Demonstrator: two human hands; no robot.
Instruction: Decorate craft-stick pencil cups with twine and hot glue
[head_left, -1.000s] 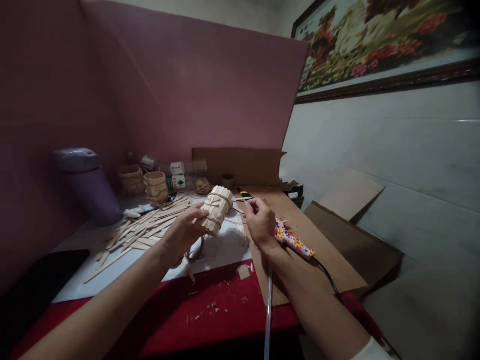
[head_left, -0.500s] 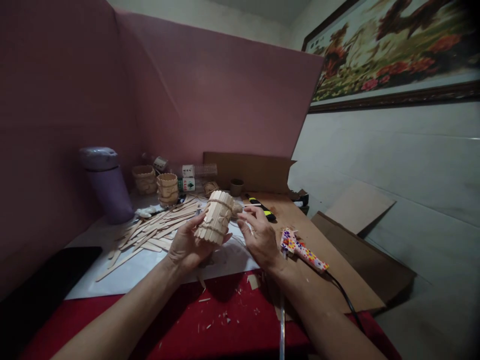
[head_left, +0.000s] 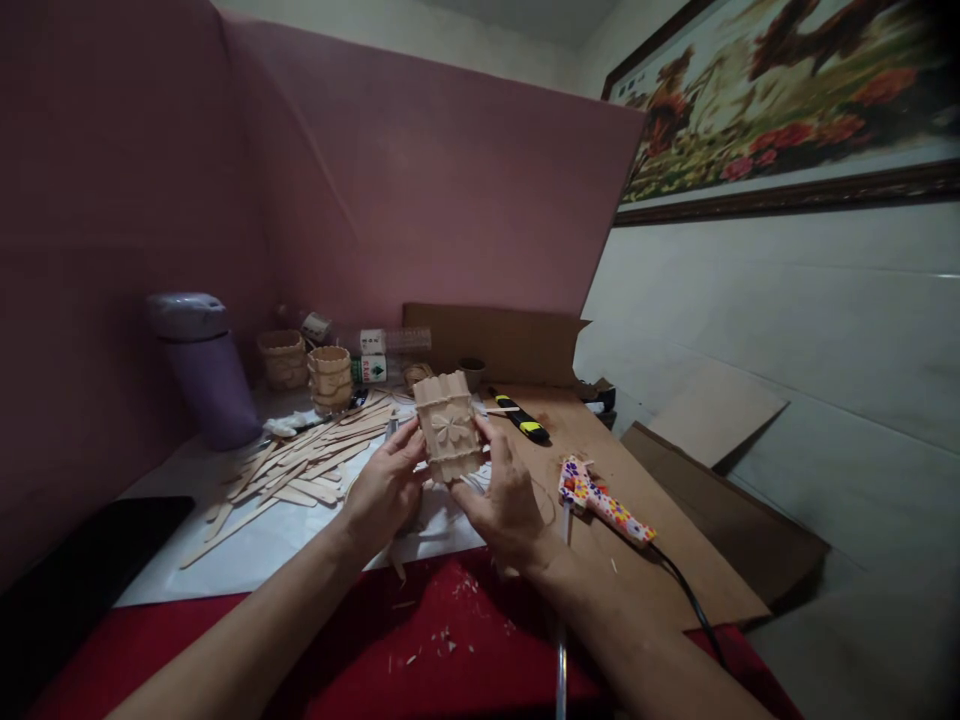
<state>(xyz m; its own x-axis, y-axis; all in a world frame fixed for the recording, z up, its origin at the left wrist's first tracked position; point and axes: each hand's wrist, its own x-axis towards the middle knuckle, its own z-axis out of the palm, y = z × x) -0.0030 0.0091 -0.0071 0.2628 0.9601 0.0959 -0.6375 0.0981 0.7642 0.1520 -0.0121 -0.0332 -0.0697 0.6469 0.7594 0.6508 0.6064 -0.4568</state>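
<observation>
A small cup made of craft sticks point(head_left: 450, 428) is held up over the table, slightly tilted. Twine bands run around its top and bottom, and a petal-shaped flower decorates the side facing me. My left hand point(head_left: 386, 485) grips its left side with thumb and fingers. On the opposite side, my right hand point(head_left: 504, 495) has its thumb low on the cup and its fingers along the right edge. Just right of the cup, a thin pale stick point(head_left: 501, 409) lies near a black-and-yellow utility knife point(head_left: 520, 416). Below the hands is white paper point(head_left: 442, 535).
Loose craft sticks point(head_left: 300, 460) are heaped at left, before two finished-looking cups point(head_left: 330, 380) and a purple tumbler point(head_left: 202, 370). Plastic bottles point(head_left: 373, 368) lie behind. A flower-patterned glue gun point(head_left: 607, 505) with its cord rests on cardboard point(head_left: 675, 580) at right. Scraps dot the red cloth point(head_left: 337, 650).
My right hand has come in from the right and taken hold of the cup. The cup has turned, so its flower faces me. My left hand stays on it.
</observation>
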